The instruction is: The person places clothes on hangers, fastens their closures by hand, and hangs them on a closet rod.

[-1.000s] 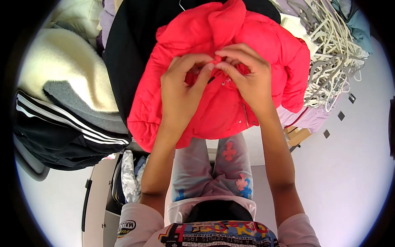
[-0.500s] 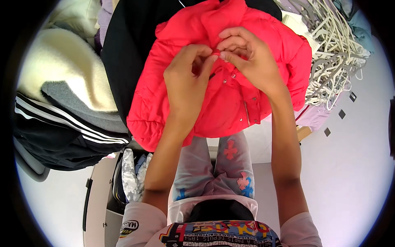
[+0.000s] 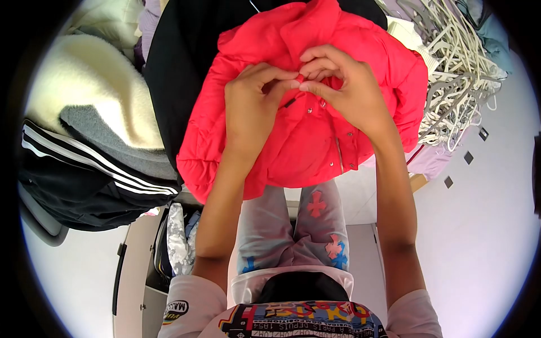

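Observation:
A red puffer jacket (image 3: pixel 304 152) lies spread in front of me, with metal snaps and a short zipper showing along its front edge. My left hand (image 3: pixel 256 101) pinches the jacket near its collar between thumb and fingers. Close against it, my right hand (image 3: pixel 344 84) pinches the same spot from the other side, its thumb and fingertips meeting the left ones. Exactly which bit of the jacket is between the fingertips is mostly hidden. Below the hands, a snap (image 3: pixel 309 111) and a small dark tag (image 3: pixel 290 103) are visible.
Black fabric (image 3: pixel 174 73) lies under the jacket. At the left are a cream fluffy garment (image 3: pixel 84 84), grey cloth (image 3: pixel 112 132) and a black garment with white stripes (image 3: pixel 73 191). A heap of white hangers (image 3: pixel 451 84) is at the right. A camouflage-patterned cloth (image 3: pixel 177 242) sits below left.
Both hands have shifted slightly downward, and their fingertips have come closer together on the jacket. The jacket's left side has moved a little to the right.

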